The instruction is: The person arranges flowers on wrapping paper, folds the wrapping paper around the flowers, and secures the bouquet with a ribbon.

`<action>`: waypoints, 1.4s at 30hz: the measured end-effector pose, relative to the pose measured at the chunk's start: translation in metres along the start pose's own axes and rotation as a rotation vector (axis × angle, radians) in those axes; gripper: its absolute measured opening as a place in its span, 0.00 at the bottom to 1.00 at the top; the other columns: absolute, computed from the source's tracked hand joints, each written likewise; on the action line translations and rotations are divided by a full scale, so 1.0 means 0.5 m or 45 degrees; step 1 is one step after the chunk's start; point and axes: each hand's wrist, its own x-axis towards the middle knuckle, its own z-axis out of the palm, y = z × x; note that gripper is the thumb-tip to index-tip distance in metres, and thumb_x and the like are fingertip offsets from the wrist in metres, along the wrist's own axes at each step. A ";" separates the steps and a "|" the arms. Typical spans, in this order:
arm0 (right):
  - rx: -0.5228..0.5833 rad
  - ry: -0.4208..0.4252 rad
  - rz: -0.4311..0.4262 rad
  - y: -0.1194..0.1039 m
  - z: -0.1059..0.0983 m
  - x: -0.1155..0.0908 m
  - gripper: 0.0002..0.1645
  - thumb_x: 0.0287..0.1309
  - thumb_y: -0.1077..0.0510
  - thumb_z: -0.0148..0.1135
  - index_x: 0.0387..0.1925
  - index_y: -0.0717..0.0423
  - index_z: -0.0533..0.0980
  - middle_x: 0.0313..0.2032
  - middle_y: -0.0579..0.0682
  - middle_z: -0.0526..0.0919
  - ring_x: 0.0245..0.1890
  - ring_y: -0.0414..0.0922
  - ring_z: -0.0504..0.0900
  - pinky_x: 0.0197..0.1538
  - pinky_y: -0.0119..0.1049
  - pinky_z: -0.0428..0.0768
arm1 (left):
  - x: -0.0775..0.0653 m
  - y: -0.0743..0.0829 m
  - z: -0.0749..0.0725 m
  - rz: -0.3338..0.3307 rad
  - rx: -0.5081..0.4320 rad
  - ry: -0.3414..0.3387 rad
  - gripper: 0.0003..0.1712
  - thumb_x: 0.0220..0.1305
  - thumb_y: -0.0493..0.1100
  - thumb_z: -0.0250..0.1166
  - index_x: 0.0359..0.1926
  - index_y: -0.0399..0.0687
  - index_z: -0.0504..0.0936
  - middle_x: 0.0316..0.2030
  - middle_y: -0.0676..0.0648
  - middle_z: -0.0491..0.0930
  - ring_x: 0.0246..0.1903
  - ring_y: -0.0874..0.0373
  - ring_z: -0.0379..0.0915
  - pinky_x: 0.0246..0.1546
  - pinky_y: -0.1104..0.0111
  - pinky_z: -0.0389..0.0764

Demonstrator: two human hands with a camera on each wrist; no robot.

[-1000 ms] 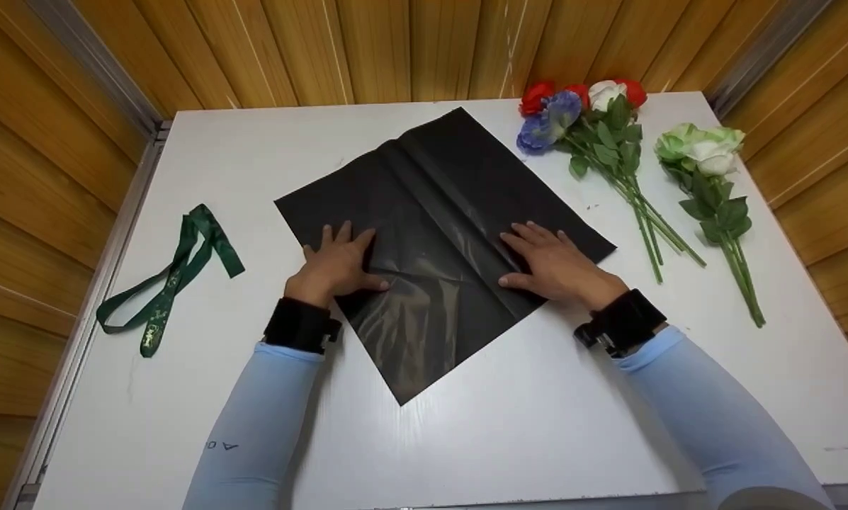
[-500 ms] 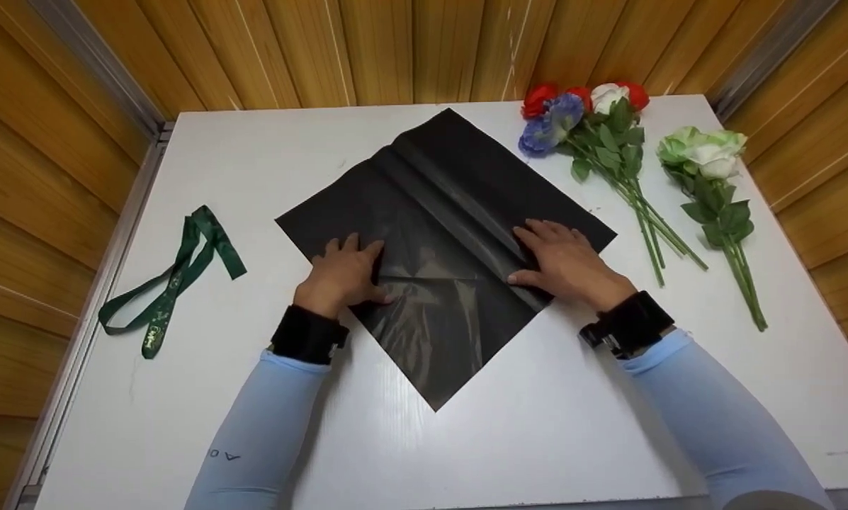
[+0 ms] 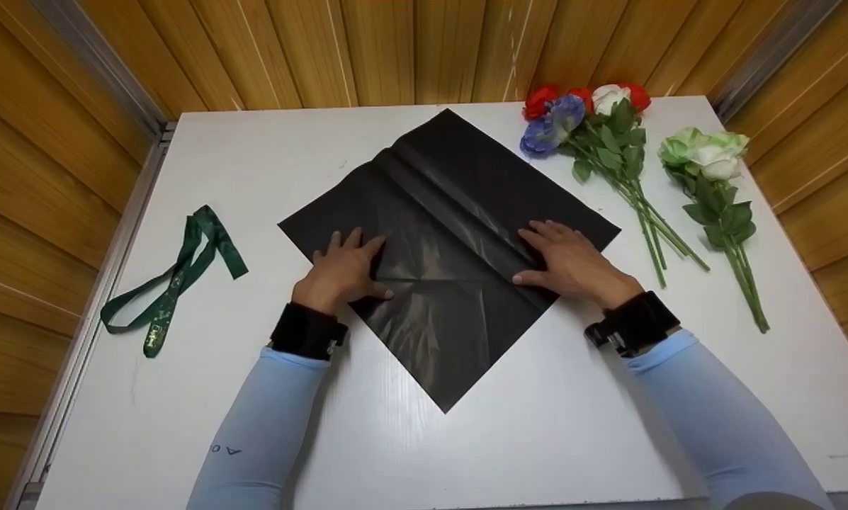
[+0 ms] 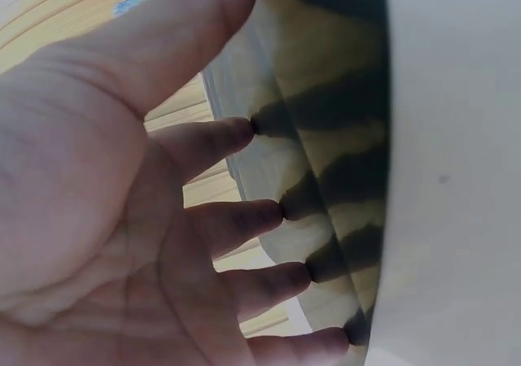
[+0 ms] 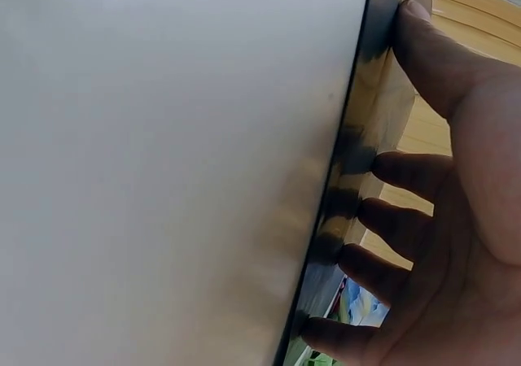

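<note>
A glossy black sheet of wrapping paper (image 3: 424, 248) lies as a diamond on the white table, with creases running across it and one corner toward the person. On its left edge rests my left hand (image 3: 342, 273), fingers spread and thumb out. My right hand (image 3: 572, 262) presses the right edge the same way. In the left wrist view, the fingertips (image 4: 269, 210) meet the shiny sheet (image 4: 326, 163), which mirrors them. The right wrist view has the right fingertips (image 5: 352, 256) touching the sheet's dark surface (image 5: 358, 138) near its edge.
A green ribbon (image 3: 176, 280) lies looped at the left of the table (image 3: 367, 453). Artificial flowers in red, white and blue (image 3: 586, 117) lie at the back right. Beside them is a green-and-white flower bunch (image 3: 707, 156). Wood-look panels (image 3: 381, 49) stand behind the table.
The black sheet has turned slightly, its near corner swinging to the right. Both hands have shifted a little to the right with it, fingers still spread on the sheet.
</note>
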 end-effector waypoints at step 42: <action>0.040 -0.014 0.017 0.024 -0.010 0.010 0.56 0.69 0.31 0.64 0.83 0.55 0.55 0.83 0.63 0.53 0.83 0.65 0.46 0.78 0.73 0.47 | 0.015 -0.006 0.006 0.016 -0.071 0.041 0.59 0.62 0.62 0.76 0.84 0.53 0.55 0.84 0.34 0.43 0.82 0.30 0.31 0.75 0.28 0.44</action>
